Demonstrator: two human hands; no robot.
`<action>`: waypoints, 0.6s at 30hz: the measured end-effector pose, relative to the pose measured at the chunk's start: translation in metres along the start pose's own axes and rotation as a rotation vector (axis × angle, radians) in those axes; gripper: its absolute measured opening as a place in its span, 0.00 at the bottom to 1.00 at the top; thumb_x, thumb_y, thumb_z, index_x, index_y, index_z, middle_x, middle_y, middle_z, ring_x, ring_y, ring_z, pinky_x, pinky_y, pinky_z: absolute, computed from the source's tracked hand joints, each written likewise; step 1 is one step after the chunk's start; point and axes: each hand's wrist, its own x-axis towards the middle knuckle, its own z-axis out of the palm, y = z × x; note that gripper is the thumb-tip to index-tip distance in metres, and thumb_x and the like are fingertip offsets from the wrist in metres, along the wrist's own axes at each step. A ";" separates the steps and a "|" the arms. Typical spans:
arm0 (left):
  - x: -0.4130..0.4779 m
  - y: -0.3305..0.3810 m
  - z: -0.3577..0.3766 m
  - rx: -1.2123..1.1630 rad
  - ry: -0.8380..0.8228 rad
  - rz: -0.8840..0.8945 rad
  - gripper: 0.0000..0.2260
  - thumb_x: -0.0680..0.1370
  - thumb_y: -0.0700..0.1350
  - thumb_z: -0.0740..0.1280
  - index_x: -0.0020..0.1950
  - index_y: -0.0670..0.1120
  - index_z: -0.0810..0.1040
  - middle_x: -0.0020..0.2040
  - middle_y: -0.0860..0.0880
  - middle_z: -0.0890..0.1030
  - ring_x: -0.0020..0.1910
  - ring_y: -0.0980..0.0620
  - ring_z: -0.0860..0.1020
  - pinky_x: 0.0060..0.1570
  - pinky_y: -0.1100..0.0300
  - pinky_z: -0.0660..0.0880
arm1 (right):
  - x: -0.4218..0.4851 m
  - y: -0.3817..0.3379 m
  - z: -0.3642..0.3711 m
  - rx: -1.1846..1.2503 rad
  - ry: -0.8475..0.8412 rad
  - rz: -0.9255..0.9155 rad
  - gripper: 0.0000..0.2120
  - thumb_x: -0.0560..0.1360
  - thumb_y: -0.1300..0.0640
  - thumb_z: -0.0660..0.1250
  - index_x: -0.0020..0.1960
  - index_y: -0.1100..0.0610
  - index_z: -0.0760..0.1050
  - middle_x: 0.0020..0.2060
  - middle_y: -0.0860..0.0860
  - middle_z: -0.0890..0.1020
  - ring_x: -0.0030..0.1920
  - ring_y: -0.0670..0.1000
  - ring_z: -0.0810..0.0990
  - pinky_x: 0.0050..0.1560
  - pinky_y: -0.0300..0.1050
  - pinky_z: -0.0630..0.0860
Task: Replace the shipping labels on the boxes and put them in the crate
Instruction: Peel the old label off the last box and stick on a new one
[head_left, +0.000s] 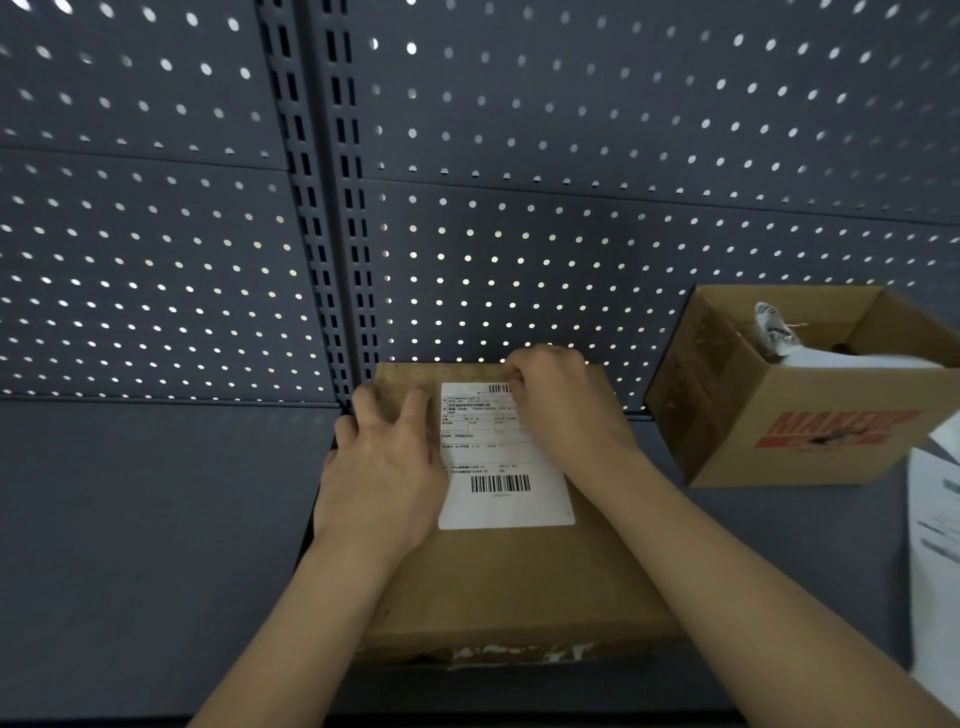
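A flat brown cardboard box (519, 577) lies on the grey shelf in front of me, its far edge against the pegboard. A white shipping label (504, 499) with barcodes is stuck on its top. My left hand (384, 467) rests flat on the box at the label's left edge, fingers spread. The fingers of my right hand (561, 405) are curled and pinch at the label's top right corner; the corner itself is hidden under them.
An open cardboard box (810, 436) with red lettering stands at the right, with crumpled paper (776, 327) inside. White printed sheets (935, 545) lie at the far right edge. A grey pegboard wall (519, 182) rises behind the shelf (156, 545).
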 end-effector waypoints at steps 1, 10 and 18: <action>0.000 0.000 0.000 0.001 0.001 -0.001 0.17 0.81 0.49 0.55 0.71 0.53 0.64 0.72 0.41 0.58 0.66 0.36 0.66 0.57 0.40 0.72 | 0.000 -0.001 0.000 0.001 -0.002 0.014 0.10 0.77 0.68 0.60 0.48 0.57 0.78 0.44 0.51 0.80 0.45 0.52 0.78 0.37 0.44 0.68; 0.001 -0.001 0.001 -0.010 0.008 0.003 0.16 0.81 0.49 0.55 0.70 0.53 0.64 0.71 0.42 0.59 0.64 0.36 0.67 0.56 0.40 0.73 | -0.001 -0.003 -0.001 -0.023 -0.014 0.010 0.11 0.75 0.69 0.60 0.49 0.57 0.77 0.45 0.51 0.80 0.45 0.52 0.78 0.36 0.45 0.68; 0.000 -0.001 0.001 -0.014 0.015 0.007 0.17 0.81 0.49 0.54 0.71 0.53 0.64 0.70 0.42 0.59 0.64 0.36 0.67 0.56 0.40 0.73 | -0.003 0.000 0.002 -0.051 -0.002 -0.040 0.13 0.76 0.69 0.59 0.56 0.56 0.73 0.47 0.51 0.80 0.45 0.52 0.75 0.34 0.43 0.58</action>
